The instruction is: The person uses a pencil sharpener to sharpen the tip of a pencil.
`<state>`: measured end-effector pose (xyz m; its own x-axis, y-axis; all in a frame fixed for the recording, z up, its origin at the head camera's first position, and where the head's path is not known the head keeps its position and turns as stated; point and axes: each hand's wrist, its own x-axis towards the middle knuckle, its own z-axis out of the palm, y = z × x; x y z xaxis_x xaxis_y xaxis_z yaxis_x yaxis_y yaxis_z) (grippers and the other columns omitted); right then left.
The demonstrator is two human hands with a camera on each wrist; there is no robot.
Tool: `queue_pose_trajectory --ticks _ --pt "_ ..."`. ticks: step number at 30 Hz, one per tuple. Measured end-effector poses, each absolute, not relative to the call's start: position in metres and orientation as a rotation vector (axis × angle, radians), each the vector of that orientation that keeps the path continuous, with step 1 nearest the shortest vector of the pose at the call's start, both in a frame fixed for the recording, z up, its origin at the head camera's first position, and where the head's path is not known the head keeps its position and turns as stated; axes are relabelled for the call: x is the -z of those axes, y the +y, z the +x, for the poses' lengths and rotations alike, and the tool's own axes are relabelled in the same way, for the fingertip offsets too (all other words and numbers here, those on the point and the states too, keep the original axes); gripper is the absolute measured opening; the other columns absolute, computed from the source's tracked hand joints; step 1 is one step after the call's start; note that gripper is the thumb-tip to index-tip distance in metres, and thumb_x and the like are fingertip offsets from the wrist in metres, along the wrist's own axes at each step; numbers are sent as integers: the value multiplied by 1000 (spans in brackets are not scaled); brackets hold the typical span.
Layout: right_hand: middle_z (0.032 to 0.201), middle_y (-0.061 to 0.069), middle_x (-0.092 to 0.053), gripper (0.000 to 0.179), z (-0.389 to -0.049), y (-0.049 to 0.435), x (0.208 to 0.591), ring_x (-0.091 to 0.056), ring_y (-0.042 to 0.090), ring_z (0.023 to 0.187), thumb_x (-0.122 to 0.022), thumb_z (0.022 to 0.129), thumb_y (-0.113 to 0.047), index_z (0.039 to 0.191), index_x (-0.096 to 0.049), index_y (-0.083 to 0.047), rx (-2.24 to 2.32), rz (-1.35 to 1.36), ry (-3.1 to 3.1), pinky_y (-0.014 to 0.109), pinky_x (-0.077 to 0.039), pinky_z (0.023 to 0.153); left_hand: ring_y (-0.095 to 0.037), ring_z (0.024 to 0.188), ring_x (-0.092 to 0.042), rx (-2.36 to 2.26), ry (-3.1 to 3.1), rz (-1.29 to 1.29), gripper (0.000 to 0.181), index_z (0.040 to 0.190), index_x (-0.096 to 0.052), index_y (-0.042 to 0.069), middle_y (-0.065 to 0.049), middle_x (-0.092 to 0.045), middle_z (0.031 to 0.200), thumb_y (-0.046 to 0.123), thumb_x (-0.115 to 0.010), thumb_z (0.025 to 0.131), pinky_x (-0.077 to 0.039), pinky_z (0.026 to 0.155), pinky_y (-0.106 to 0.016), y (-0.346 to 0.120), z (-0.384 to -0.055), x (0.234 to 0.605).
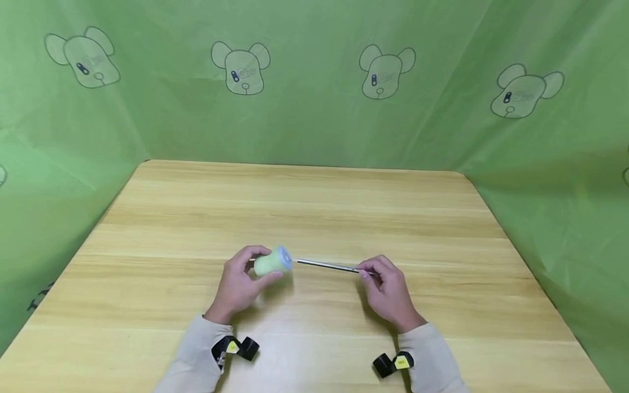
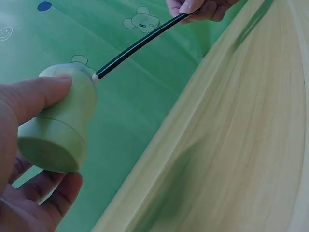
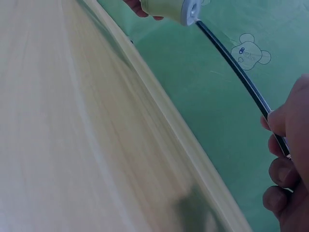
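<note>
My left hand (image 1: pixel 238 286) grips a pale green, cylinder-shaped pencil sharpener (image 1: pixel 268 264) between thumb and fingers, tilted on its side above the table. Its light blue end, with a round hole in the middle, faces right; the right wrist view shows this end (image 3: pixel 191 10) best. From the other side, my right hand (image 1: pixel 389 289) pinches a dark pencil (image 1: pixel 328 266) with pale stripes near its far end. The pencil's pale tip is right at the sharpener's holed end. In the left wrist view the sharpener's plain base (image 2: pixel 48 153) is turned toward the camera.
Below both hands lies a light wood-grain table (image 1: pixel 314 213) with rounded back corners. A green curtain (image 1: pixel 314 125) printed with bear heads hangs behind it and at both sides. Black wrist cameras (image 1: pixel 249 348) sit on both sleeves.
</note>
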<state>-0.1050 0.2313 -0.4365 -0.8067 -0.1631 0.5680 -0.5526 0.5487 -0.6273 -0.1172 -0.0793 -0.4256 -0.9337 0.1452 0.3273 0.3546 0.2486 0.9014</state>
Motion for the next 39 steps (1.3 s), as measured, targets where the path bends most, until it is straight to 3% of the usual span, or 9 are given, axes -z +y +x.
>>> queue_pose_trajectory --ticks 7,17,24,28,34,39 --pt "88 6 -60 18 -106 228 433 -51 11 72 -65 82 15 91 -67 -1 -1105 670 -2293 13 -44 59 -24 93 -61 1639 -2337 -608 43 111 -64 3 -11 -64 112 9 -84 74 -58 80 -39 -76 -118 428" --pt "89 6 -58 24 -104 218 427 -52 12 73 -71 75 18 90 -68 -1 -948 684 -2244 20 -49 59 -25 101 -62 1492 -2323 -719 41 109 -67 5 -8 -67 112 13 -85 73 -58 73 -34 -72 -116 428" --pt "87 8 -57 24 -103 213 426 -54 12 71 -71 75 20 89 -68 1 -960 677 -2249 10 -48 63 -21 90 -61 1605 -2321 -706 39 112 -64 1 -12 -65 112 10 -81 78 -59 70 -33 -70 -114 429" --pt "85 7 -58 23 -102 213 426 -53 10 71 -69 76 20 88 -68 1 -1019 657 -2296 13 -49 59 -19 86 -59 1731 -2281 -729 38 114 -62 -1 -15 -63 112 5 -78 80 -59 69 -30 -69 -114 430" --pt "76 -3 -60 22 -100 218 425 -49 7 61 -69 79 17 84 -71 -4 -1224 593 -2390 19 -45 47 -20 97 -58 1844 -2141 -861 39 113 -62 -2 -19 -60 116 -5 -77 77 -58 69 -27 -69 -113 429" --pt "77 -4 -59 18 -101 220 423 -48 6 61 -71 80 13 86 -72 -4 -1155 590 -2389 18 -45 47 -19 102 -57 1847 -2136 -879 37 110 -62 -2 -20 -60 116 -7 -77 76 -58 73 -27 -69 -113 429"
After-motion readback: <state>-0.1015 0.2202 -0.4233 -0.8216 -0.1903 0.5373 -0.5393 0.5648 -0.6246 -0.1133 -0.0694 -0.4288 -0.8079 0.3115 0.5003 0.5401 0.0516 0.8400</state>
